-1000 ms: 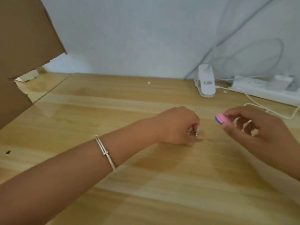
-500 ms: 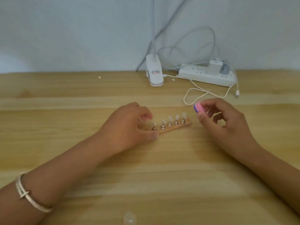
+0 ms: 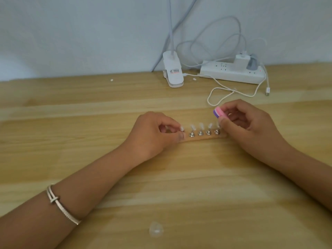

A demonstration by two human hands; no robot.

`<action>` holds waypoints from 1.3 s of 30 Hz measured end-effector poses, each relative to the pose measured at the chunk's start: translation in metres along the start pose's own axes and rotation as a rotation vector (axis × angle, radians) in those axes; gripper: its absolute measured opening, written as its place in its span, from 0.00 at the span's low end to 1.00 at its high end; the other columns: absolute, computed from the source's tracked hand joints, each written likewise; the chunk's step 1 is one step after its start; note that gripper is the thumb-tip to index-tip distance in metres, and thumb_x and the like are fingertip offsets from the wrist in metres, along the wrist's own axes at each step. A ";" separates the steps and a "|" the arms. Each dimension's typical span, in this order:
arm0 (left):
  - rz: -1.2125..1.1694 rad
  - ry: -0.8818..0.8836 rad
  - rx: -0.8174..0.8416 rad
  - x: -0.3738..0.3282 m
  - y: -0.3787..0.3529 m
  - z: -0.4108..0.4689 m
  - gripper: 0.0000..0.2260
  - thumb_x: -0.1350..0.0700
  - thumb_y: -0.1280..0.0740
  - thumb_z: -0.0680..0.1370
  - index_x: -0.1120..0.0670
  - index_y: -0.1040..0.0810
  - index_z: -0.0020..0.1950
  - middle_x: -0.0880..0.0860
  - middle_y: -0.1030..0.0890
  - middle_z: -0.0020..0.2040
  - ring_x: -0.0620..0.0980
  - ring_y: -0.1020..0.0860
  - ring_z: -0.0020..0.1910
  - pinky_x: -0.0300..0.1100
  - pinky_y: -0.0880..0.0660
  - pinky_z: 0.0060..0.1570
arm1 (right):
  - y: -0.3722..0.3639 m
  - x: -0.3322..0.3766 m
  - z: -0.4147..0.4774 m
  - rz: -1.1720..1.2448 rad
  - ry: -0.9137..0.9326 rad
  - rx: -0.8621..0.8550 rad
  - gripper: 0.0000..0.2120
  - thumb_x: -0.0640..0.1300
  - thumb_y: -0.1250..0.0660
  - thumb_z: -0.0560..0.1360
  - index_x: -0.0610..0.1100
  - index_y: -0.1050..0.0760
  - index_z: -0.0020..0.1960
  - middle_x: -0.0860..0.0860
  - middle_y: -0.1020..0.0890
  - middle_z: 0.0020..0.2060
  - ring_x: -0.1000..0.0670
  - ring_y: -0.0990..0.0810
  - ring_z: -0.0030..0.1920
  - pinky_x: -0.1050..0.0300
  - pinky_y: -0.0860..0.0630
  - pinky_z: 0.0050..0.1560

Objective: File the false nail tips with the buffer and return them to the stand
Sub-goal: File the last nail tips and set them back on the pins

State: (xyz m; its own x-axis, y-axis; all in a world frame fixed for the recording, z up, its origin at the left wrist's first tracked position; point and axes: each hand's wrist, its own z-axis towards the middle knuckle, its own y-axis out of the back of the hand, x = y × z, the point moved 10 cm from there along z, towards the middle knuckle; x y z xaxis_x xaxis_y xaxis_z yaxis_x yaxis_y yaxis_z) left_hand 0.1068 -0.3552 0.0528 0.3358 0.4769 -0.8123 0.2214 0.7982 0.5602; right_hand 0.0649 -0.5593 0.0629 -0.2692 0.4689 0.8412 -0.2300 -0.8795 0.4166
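A narrow wooden stand (image 3: 203, 138) lies across the middle of the table with a row of metal holders carrying clear false nail tips (image 3: 201, 126). My left hand (image 3: 154, 133) sits at the stand's left end, finger and thumb pinching the leftmost nail tip (image 3: 182, 129). My right hand (image 3: 246, 124) is at the right end and grips a pink and purple buffer block (image 3: 219, 112) above the last holder.
A white clip lamp base (image 3: 173, 72) and a white power strip (image 3: 231, 71) with plugs and looping cables (image 3: 224, 90) stand at the back by the wall. A small clear plastic piece (image 3: 156, 229) lies near the front edge.
The view swung right, bringing the stand and power strip into sight. My left hand settled on the leftmost tip, and my right hand with the buffer dropped closer to the stand's right end.
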 end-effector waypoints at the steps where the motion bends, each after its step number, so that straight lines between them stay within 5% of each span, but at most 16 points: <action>1: -0.020 0.008 -0.008 0.001 0.001 -0.001 0.06 0.54 0.21 0.67 0.51 0.14 0.43 0.46 0.16 0.37 0.45 0.27 0.33 0.39 0.28 0.36 | -0.001 0.000 -0.001 0.032 -0.018 0.008 0.06 0.41 0.29 0.77 0.51 0.20 0.51 0.54 0.16 0.42 0.50 0.17 0.41 0.59 0.20 0.46; 5: -0.084 0.028 -0.080 0.002 0.011 -0.015 0.05 0.56 0.20 0.65 0.51 0.14 0.38 0.46 0.17 0.31 0.36 0.29 0.25 0.27 0.34 0.28 | 0.004 0.010 -0.009 -0.051 -0.027 0.027 0.03 0.44 0.29 0.77 0.51 0.20 0.49 0.57 0.16 0.40 0.58 0.18 0.40 0.69 0.26 0.41; 9: 0.016 0.028 -0.177 -0.004 0.016 -0.024 0.06 0.56 0.21 0.67 0.48 0.15 0.37 0.37 0.24 0.24 0.37 0.29 0.24 0.26 0.36 0.28 | 0.008 0.058 -0.022 -0.347 0.185 0.000 0.05 0.45 0.30 0.76 0.51 0.21 0.52 0.60 0.18 0.44 0.59 0.22 0.47 0.72 0.30 0.42; 12: 0.106 -0.053 -0.244 -0.018 0.017 -0.034 0.04 0.58 0.22 0.68 0.50 0.14 0.39 0.41 0.19 0.31 0.38 0.21 0.34 0.40 0.24 0.48 | -0.004 0.083 -0.036 -0.345 0.283 0.046 0.07 0.44 0.30 0.76 0.50 0.22 0.54 0.59 0.19 0.46 0.56 0.22 0.48 0.70 0.30 0.40; 15: 0.202 -0.145 -0.321 -0.036 0.024 -0.051 0.03 0.56 0.24 0.70 0.49 0.14 0.41 0.43 0.15 0.44 0.41 0.18 0.46 0.49 0.32 0.61 | -0.018 0.091 -0.054 -0.365 0.337 0.096 0.08 0.42 0.31 0.75 0.48 0.22 0.54 0.55 0.19 0.46 0.55 0.24 0.47 0.72 0.30 0.39; 19: 0.089 -0.255 -0.266 -0.051 0.025 -0.075 0.05 0.60 0.25 0.70 0.50 0.15 0.41 0.41 0.15 0.39 0.36 0.19 0.39 0.32 0.29 0.45 | -0.023 0.088 -0.076 -0.302 0.372 0.060 0.09 0.42 0.31 0.78 0.46 0.22 0.58 0.55 0.19 0.50 0.52 0.20 0.50 0.59 0.25 0.42; 22: -0.171 -0.149 -0.072 -0.038 0.005 -0.083 0.07 0.63 0.24 0.70 0.51 0.14 0.42 0.44 0.16 0.36 0.39 0.21 0.33 0.33 0.29 0.33 | -0.035 0.089 -0.094 -0.245 0.436 0.054 0.11 0.39 0.31 0.77 0.43 0.22 0.59 0.53 0.19 0.52 0.54 0.19 0.52 0.69 0.28 0.54; 28: -0.248 -0.137 0.056 -0.027 -0.009 -0.084 0.05 0.58 0.28 0.74 0.49 0.14 0.47 0.52 0.20 0.41 0.52 0.23 0.37 0.38 0.30 0.35 | -0.043 0.083 -0.095 -0.247 0.452 0.092 0.11 0.35 0.31 0.77 0.39 0.20 0.59 0.53 0.18 0.53 0.53 0.19 0.55 0.64 0.28 0.61; 34: -0.138 -0.216 0.108 -0.038 -0.015 -0.089 0.05 0.53 0.32 0.76 0.44 0.17 0.45 0.45 0.23 0.40 0.42 0.29 0.34 0.30 0.35 0.35 | -0.043 0.090 -0.101 -0.320 0.548 0.039 0.10 0.33 0.31 0.76 0.38 0.18 0.57 0.48 0.17 0.55 0.52 0.19 0.58 0.61 0.26 0.63; 39: -0.145 -0.206 0.121 -0.038 -0.017 -0.090 0.06 0.51 0.32 0.76 0.49 0.16 0.46 0.48 0.23 0.40 0.45 0.29 0.33 0.32 0.34 0.35 | -0.041 0.089 -0.101 -0.343 0.549 0.028 0.11 0.33 0.30 0.75 0.38 0.18 0.57 0.48 0.17 0.55 0.52 0.19 0.57 0.63 0.26 0.63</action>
State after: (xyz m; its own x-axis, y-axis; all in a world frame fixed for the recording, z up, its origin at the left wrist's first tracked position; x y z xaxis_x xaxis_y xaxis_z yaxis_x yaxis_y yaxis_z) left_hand 0.0080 -0.3534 0.0597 0.4689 0.2661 -0.8422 0.3841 0.7972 0.4658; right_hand -0.0442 -0.4731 0.0855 -0.6252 0.6906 0.3635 -0.3657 -0.6707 0.6453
